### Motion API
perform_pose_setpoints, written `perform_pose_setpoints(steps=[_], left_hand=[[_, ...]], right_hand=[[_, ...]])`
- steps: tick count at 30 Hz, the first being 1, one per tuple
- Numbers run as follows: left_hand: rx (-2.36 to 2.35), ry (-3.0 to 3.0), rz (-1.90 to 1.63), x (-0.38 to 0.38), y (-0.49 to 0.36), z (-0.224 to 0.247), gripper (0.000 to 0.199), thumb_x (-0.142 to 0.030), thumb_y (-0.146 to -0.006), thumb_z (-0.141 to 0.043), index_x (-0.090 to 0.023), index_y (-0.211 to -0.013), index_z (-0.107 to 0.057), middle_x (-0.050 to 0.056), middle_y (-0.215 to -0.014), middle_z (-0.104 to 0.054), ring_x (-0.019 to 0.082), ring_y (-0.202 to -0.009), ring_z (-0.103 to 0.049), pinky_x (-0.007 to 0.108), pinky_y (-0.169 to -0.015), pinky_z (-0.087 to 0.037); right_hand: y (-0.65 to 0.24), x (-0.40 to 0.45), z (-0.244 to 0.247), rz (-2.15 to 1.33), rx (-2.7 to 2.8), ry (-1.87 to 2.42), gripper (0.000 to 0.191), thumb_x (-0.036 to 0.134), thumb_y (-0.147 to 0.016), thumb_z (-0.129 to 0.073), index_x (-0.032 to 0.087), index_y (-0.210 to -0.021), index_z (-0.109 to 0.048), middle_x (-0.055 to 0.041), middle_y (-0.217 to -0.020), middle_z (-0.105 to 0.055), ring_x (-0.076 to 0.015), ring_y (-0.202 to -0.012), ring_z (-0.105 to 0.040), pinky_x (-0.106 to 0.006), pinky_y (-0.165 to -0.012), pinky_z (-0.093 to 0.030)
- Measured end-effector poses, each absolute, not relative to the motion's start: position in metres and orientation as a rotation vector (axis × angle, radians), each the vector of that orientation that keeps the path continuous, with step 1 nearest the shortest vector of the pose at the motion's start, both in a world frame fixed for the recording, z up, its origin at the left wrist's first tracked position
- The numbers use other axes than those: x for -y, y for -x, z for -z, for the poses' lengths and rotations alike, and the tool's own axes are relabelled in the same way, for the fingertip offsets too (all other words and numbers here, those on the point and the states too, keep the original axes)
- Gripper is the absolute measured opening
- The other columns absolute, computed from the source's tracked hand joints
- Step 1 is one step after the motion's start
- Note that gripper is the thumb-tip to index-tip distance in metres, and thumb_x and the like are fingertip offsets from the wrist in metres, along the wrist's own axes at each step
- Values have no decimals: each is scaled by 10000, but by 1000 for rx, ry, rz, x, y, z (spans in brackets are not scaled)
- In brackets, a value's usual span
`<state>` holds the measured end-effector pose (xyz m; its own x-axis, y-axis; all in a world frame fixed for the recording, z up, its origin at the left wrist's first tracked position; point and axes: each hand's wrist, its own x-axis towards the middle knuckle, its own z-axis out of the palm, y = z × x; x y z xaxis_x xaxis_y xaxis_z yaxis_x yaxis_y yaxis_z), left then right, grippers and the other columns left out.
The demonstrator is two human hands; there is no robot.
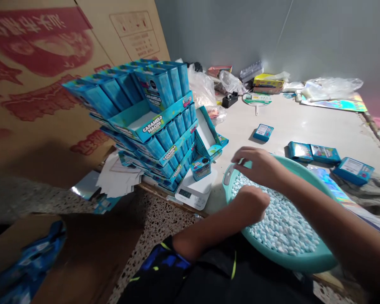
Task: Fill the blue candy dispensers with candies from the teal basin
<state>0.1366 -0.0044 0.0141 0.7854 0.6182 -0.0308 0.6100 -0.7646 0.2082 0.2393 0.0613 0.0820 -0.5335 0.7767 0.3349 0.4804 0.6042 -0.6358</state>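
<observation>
A turquoise basin (288, 261) holds a heap of small white and pale-blue candies (281, 223). My left hand (251, 204) is closed in a fist low over the candies near the basin's left side; whatever it holds is hidden. Above it, my right hand (256, 165) hovers by the rim and handle, its fingers bent toward the thumb in a pinch. Anything between those fingertips is too small to make out. Left of both hands, a blue candy box (202, 169) stands on a white digital scale (194, 192).
Stacked blue display trays (164, 147) full of boxes rise at the left, before a large cardboard carton (66, 55). Several blue boxes (324, 153) lie right of the basin, and a single box (263, 132) beyond it. Plastic bags (332, 88) and a fan (257, 99) lie farther back.
</observation>
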Motion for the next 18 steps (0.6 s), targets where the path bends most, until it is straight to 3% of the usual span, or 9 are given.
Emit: perform_pose_setpoints(steps=[5, 11, 14, 18], left_hand=[[-895, -2804, -504, 17, -95, -30, 127, -227, -896, -582, -158, -903, -688, 85, -874, -717, 251, -862, -698, 403, -816, -563], [-1392, -2361, -1393, 10, -15, -48, 95, -199, -939, -603, -187, -981, -687, 59, -932, -744, 178, -896, -703, 308, -857, -577], [-1574, -2288, -1529, -9, 5, -49, 111, -227, -945, -615, -177, -971, -711, 68, -935, -754, 182, -878, -711, 316, -860, -580], [-1736, -2292, -1425, -41, 9, -40, 188, -284, -943, -610, -159, -1009, -734, 95, -956, -764, 225, -905, -720, 361, -884, -579]], right_hand=[[-178, -114, -73, -705, 2315, 768, 114, 81, -797, -664, 180, -839, -701, -45, -893, -703, -149, -750, -664, -282, -736, -569], [-152, -132, -43, -637, 2452, 676, 121, 52, -840, -635, 146, -814, -705, -81, -882, -714, -183, -801, -671, -299, -767, -555], [-149, -126, -48, -610, 2513, 699, 150, 24, -839, -640, 152, -830, -718, -69, -919, -741, -185, -883, -673, -293, -851, -534], [-167, -119, -59, -513, 2528, 880, 223, 4, -810, -652, 190, -898, -739, -31, -986, -761, -180, -980, -685, -266, -934, -523]])
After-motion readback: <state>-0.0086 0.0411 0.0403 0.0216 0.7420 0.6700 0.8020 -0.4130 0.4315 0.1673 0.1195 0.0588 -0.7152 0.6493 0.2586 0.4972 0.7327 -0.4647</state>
